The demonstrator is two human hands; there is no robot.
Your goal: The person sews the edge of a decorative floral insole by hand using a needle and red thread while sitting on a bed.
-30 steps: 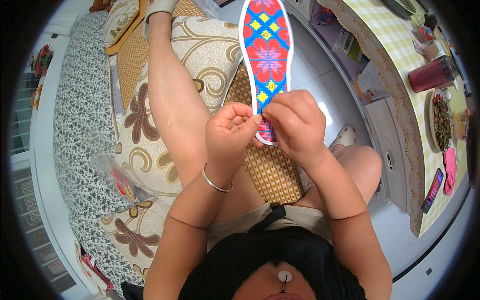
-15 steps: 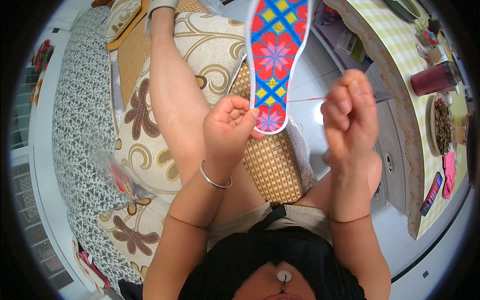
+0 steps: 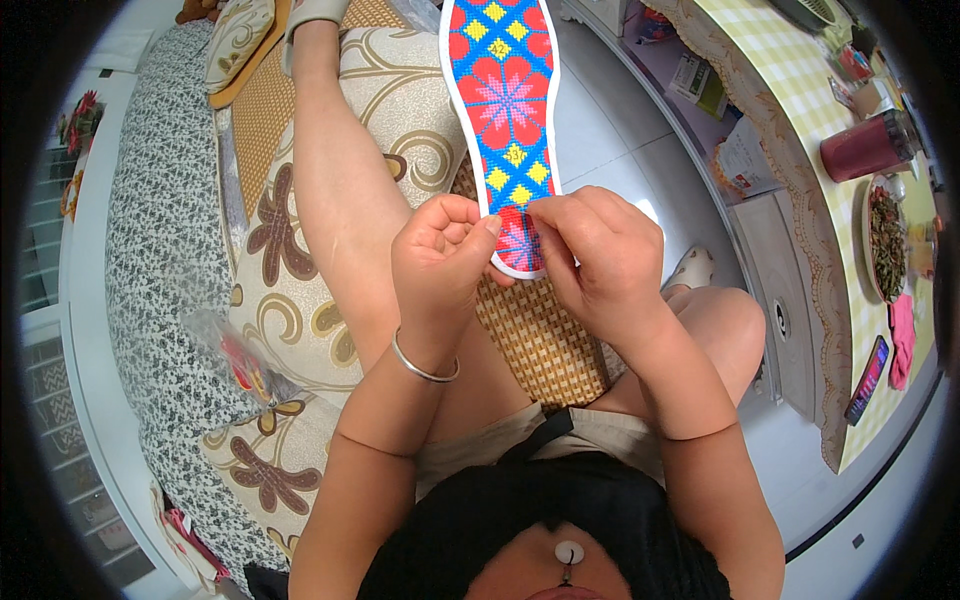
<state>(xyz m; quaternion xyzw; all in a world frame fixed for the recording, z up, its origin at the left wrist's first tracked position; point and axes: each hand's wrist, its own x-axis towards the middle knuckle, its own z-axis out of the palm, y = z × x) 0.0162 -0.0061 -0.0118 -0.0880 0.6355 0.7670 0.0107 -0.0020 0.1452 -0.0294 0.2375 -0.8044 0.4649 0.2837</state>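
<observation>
The left hand (image 3: 440, 250) pinches the patterned insole (image 3: 508, 110) above a woven surface (image 3: 545, 345); the right hand (image 3: 605, 245) hides part of its edge — what it grips, I cannot tell. Toward the table (image 3: 780, 80) corner lies a phone (image 3: 866, 380) — pink cloth (image 3: 901, 340), plate (image 3: 868, 245), tumbler (image 3: 866, 148) beyond.

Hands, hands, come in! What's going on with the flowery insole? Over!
Left hand pinching embroidered insole by its left edge. Right hand at right edge, anything between fingertips hidden. Insole flower side up. Nothing seen in the way.
</observation>
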